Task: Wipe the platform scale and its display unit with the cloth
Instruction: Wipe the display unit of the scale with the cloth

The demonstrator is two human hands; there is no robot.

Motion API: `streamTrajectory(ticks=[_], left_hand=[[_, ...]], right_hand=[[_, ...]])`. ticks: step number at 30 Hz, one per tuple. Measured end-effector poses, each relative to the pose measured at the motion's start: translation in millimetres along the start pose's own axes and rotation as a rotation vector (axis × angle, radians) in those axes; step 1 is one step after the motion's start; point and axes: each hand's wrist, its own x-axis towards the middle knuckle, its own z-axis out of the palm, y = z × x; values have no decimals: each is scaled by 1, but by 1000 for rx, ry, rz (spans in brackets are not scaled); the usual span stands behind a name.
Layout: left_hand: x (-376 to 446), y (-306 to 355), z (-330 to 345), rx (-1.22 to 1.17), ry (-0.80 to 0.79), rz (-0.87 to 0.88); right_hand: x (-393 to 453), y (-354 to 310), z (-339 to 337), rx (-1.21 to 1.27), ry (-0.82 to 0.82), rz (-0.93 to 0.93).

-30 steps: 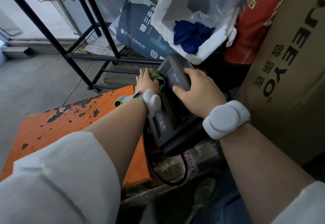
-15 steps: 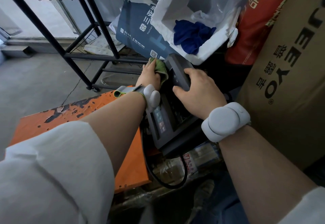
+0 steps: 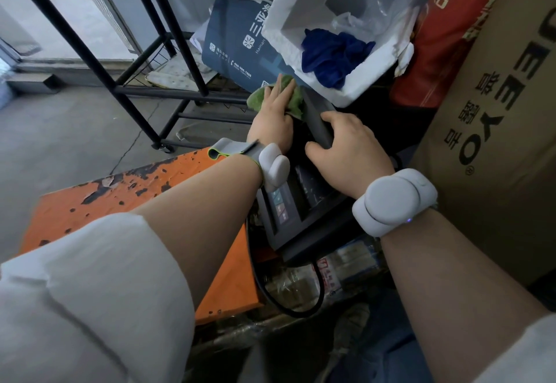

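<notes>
Two hands on display unit (image 3: 301,202); left hand (image 3: 275,120) flat, pressing cloth (image 3: 296,99) at far edge; right hand (image 3: 346,148) gripping top

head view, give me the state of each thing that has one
green cloth: pressed flat against the display unit's far end
left hand: fingers straight, on the cloth
right hand: gripping the display unit
display unit: tilted, screen dark
orange platform: paint chipped
</notes>
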Motion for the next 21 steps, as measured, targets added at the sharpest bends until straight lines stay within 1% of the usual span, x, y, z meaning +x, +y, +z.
streamTrajectory(ticks=[2, 5, 9, 11, 18, 21], left_hand=[[-9, 2, -1, 6, -1, 24], [-28, 7, 1, -48, -14, 83], [-57, 10, 5, -133, 13, 143], [-61, 11, 4, -145, 13, 146], [-25, 19, -9, -63, -50, 90], [-30, 22, -8, -60, -60, 101]], right_hand=[[1, 1, -1, 16, -3, 5], [4, 4, -3, 74, -7, 19], [4, 5, -7, 291, 21, 104], [4, 9, -9, 336, 47, 136], [6, 12, -9, 159, 40, 150], [8, 14, -10, 122, 24, 157]])
